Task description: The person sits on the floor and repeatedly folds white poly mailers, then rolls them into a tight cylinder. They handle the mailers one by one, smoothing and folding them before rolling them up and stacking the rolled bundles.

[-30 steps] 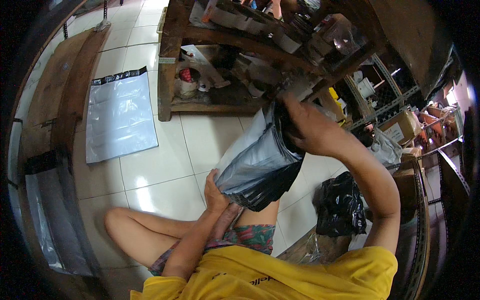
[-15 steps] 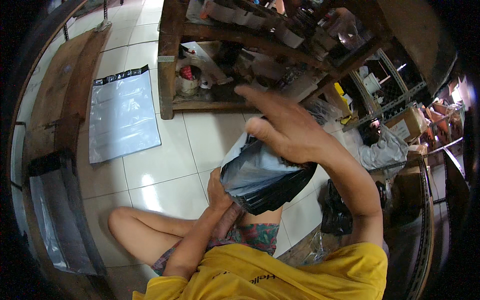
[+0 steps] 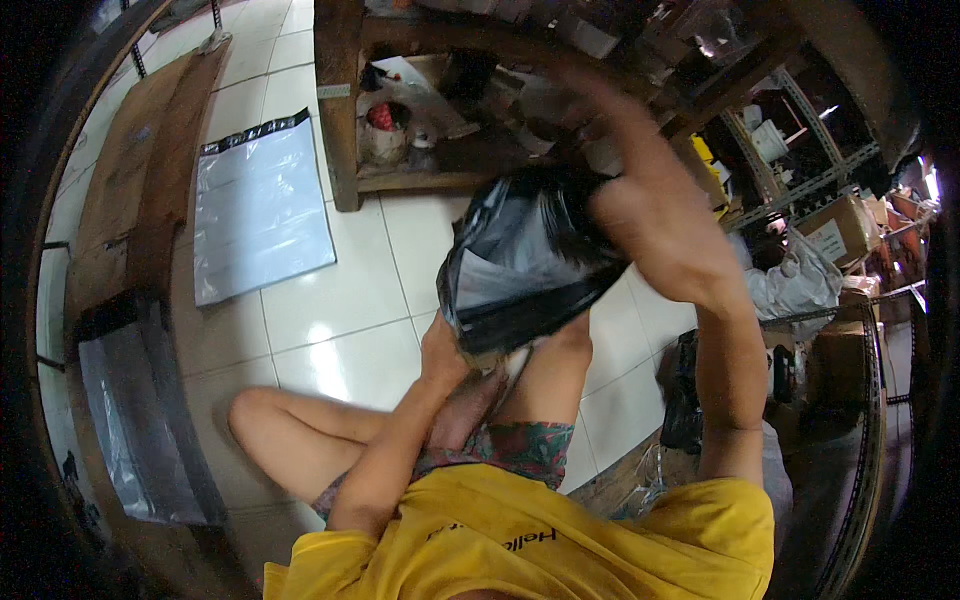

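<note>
My left hand [image 3: 442,352] is closed on the lower left edge of a bundle of black and grey plastic mailing bags [image 3: 530,265], held up above my folded legs. The bundle's glossy sheets are bent and fanned, and part of that hand's grip is hidden behind it. At the bundle's upper right is my right hand [image 3: 660,215], smeared by motion, with its fingers stretched out away from me and its thumb near the black edge. I cannot tell whether the thumb touches the plastic.
A flat grey mailing bag stack [image 3: 262,215] with a black top edge lies on the tiled floor [image 3: 335,345]. Another dark grey stack [image 3: 140,420] rests on the wooden board at left. Ahead stands a cluttered wooden shelf [image 3: 338,110]; at right are a metal rack and a cardboard box [image 3: 838,228].
The bundle has moved up and away from me, its black side now showing more. My right hand has swung right, off the top of the bundle. My left hand keeps its hold.
</note>
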Demonstrator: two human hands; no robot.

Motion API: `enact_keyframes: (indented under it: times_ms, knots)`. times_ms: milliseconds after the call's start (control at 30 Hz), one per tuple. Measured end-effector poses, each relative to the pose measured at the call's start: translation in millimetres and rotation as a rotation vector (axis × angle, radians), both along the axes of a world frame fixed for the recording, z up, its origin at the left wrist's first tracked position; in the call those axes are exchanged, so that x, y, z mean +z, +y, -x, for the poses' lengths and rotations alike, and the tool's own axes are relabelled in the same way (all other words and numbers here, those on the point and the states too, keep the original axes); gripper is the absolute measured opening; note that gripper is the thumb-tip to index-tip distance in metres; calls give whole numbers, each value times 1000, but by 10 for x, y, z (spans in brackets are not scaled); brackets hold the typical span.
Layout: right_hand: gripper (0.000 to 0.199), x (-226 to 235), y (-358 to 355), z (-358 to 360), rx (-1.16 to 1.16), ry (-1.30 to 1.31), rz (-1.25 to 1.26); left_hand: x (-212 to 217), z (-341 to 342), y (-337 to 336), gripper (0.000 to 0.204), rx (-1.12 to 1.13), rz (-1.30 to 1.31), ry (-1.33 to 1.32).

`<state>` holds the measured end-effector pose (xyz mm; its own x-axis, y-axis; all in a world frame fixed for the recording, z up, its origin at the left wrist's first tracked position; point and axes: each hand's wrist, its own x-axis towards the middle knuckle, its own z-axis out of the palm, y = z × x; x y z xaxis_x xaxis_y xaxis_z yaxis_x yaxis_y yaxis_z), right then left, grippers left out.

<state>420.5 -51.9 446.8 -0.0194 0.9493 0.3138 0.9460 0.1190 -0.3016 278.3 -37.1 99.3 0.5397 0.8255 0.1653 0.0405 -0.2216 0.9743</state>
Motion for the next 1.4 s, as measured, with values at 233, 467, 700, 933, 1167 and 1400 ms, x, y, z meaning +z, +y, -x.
enact_keyframes:
  times_ms: [233,467,700,933,1167,1400]
  knots:
    - [47,-384,-144,-838,76,652,-502,-287,-58,273,45,-42,-263,245]
    - [75,-3063,-174,-431,-223,1204,132,875,210,549,63,-71,-293,427]
    - [86,-3844,84,417,-276,1777,271,339,6,482,81,-175,-307,864]
    - [83,-4053,-164,182,-329,1923,288,16,-180,291,77,-245,-336,922]
    - [69,-4523,-425,-206,-721,1683,252,-168,-263,36,65,-432,-307,943]
    - [52,-4690,-392,-224,-893,1297,427,-595,-191,-80,61,-332,-525,1052]
